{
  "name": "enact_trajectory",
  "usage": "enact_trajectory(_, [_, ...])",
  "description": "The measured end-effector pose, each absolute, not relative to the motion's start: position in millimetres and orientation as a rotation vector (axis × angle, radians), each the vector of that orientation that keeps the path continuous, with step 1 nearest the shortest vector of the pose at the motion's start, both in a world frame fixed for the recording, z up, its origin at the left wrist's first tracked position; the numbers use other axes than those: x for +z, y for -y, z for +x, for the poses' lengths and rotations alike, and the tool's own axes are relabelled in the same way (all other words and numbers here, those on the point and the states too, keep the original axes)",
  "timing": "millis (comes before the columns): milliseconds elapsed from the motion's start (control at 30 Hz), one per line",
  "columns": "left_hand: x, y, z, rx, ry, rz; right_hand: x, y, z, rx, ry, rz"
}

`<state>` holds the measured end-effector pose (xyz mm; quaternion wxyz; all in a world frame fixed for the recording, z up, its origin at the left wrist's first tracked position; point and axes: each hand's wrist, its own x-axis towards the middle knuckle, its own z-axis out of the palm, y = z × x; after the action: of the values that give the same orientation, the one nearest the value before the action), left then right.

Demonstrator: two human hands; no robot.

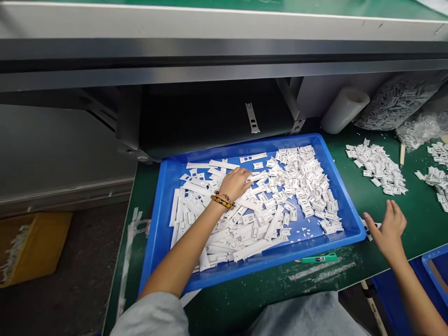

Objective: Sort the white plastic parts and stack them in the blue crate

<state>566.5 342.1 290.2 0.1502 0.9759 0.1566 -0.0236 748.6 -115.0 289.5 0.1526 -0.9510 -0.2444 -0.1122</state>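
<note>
A blue plastic tray [245,150] sits on the green bench mat [350,280], heaped with small white plastic parts [301,186] and longer white strips [196,205]. My left hand [235,183] lies palm down on the parts in the tray, with beaded bracelets on its wrist. Whether its fingers grip anything is hidden. My right hand [387,228] hovers beside the tray's right rim, fingers spread and empty. Its fingertips are near a few white parts [367,227] lying against the rim.
Piles of white parts [376,168] lie on the mat to the right. Behind them are a white roll [345,109] and a clear bag of parts [397,100]. A green utility knife [318,258] lies near the tray's front. Another blue tray [434,270] stands lower right; a yellow box [35,247] sits on the floor.
</note>
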Motion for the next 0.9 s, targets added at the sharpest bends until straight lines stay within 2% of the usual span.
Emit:
enact_trajectory(100, [298,-341,550,-0.016,-0.533,2.678,339,64,743,-0.393,0.808,-2.552])
enact_trajectory(200, [312,-333,540,0.079,-0.616,2.306,364,-8,725,-0.240,0.976,-2.321])
enact_trajectory(267, [322,-324,534,0.128,-0.572,1.894,366,-56,706,0.090,1.043,-2.138])
enact_trajectory(367, [335,-311,524,0.007,-0.427,1.275,358,-115,676,0.606,1.049,-1.839])
enact_trajectory(500, [341,-301,512,-0.263,-0.332,0.917,345,-158,653,0.949,0.958,-1.497])
enact_trajectory(600, [340,-300,509,-0.356,-0.325,0.904,339,-170,651,0.994,0.900,-1.438])
enact_trajectory(767, [344,-294,509,-0.350,-0.372,1.024,333,-167,652,0.888,0.857,-1.514])
enact_trajectory(900, [357,-282,509,-0.308,-0.446,1.171,337,-161,646,0.666,0.996,-1.693])
